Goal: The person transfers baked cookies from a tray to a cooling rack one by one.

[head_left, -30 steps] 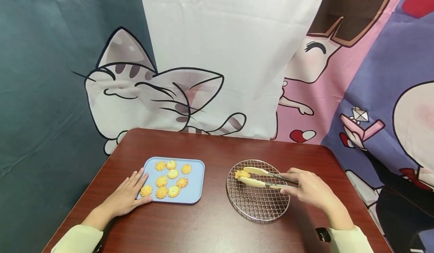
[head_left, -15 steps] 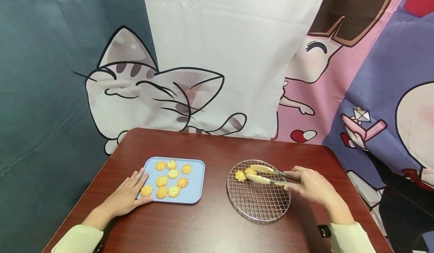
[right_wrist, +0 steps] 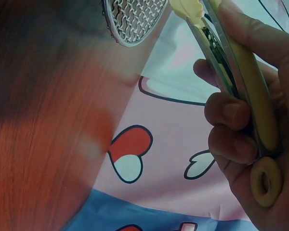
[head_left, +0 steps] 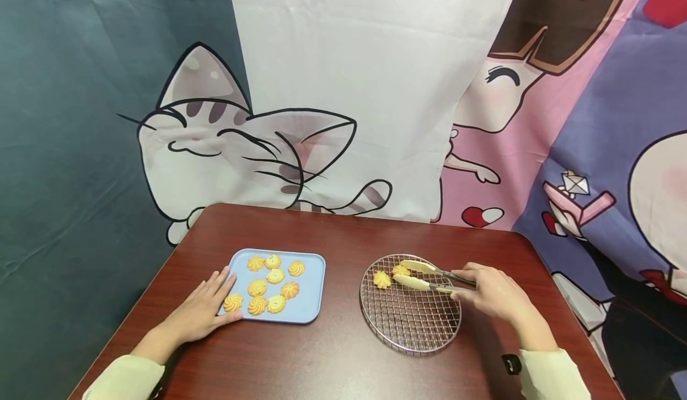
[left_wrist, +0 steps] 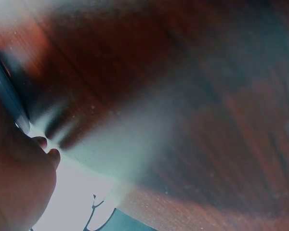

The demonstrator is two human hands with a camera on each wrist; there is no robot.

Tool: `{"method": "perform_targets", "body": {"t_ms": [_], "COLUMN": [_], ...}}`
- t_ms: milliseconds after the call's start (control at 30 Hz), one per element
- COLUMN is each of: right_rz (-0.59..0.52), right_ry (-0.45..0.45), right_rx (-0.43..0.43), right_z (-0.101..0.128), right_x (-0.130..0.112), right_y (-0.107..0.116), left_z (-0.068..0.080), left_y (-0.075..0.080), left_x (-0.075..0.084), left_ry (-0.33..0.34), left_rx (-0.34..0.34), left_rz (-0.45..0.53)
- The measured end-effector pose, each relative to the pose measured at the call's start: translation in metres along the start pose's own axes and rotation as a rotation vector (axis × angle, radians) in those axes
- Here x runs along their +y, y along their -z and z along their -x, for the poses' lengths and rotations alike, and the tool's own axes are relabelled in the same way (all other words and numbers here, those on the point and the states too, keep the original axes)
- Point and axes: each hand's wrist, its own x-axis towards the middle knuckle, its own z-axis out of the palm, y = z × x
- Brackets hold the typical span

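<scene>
My right hand (head_left: pixel 496 292) grips a pair of tongs (right_wrist: pixel 253 86) with cream tips and metal arms. Over the round wire rack (head_left: pixel 413 322), the tongs' tips are spread around a yellow piped cookie (head_left: pixel 400 270), partly covered by them. Left of it on the mesh lies another cookie (head_left: pixel 381 279). My left hand (head_left: pixel 200 309) lies with straight fingers along the left edge of the blue tray (head_left: pixel 308 312), thumb at its front corner. Several swirled cookies (head_left: pixel 257 287) lie on this tray. The left wrist view shows the hand (left_wrist: pixel 19 178) only at its edge.
Tray and rack stand apart on a reddish-brown wooden table (head_left: pixel 333 358), the tray left and the rack right. Behind the table's far edge hangs a cloth backdrop (head_left: pixel 365 78) with cartoon figures.
The tongs have shifted right from the left cookie, leaving it uncovered on the rack, and now stand around the second cookie. The left hand and tray have stayed in place.
</scene>
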Motion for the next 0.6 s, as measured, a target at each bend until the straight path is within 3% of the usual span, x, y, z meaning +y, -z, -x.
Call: {"method": "perform_targets", "body": {"t_ms": [600], "right_rz": [-0.009], "right_ry": [-0.016], "right_rx": [-0.008], "right_z": [-0.0057], "right_x": [0.0025], "right_y": [-0.0045], "left_z": [-0.0005], "left_y": [-0.0027], "left_x": [-0.0023], "left_ry": [0.004], "left_rx": [0.003], "left_rz": [-0.005]}}
